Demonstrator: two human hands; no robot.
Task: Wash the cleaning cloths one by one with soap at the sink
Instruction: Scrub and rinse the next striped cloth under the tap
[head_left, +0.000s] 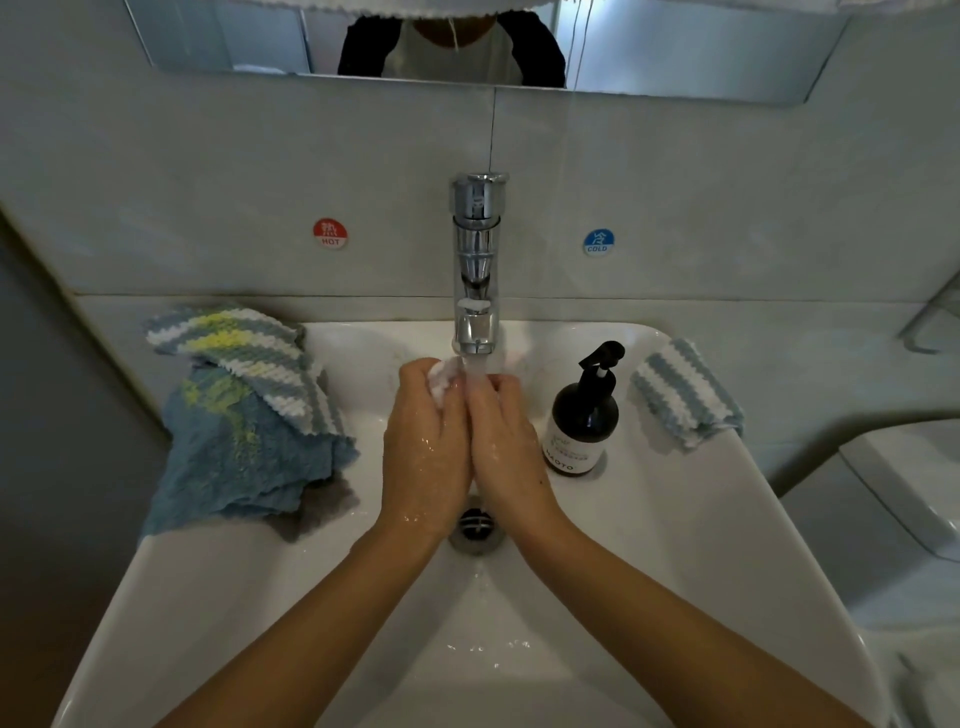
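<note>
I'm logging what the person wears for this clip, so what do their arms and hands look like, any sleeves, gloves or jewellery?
Both forearms are bare right down to the picture's lower edge, so no sleeves show. The left hand and right hand wear no gloves, and no rings, watch or bracelets are visible. Both hands glisten with water droplets. The fingers are partly hidden, so their nails cannot be judged.

Bare arms, wet hands
Left hand and right hand glisten with droplets; forearms unsleeved, no rings or watch.
</note>
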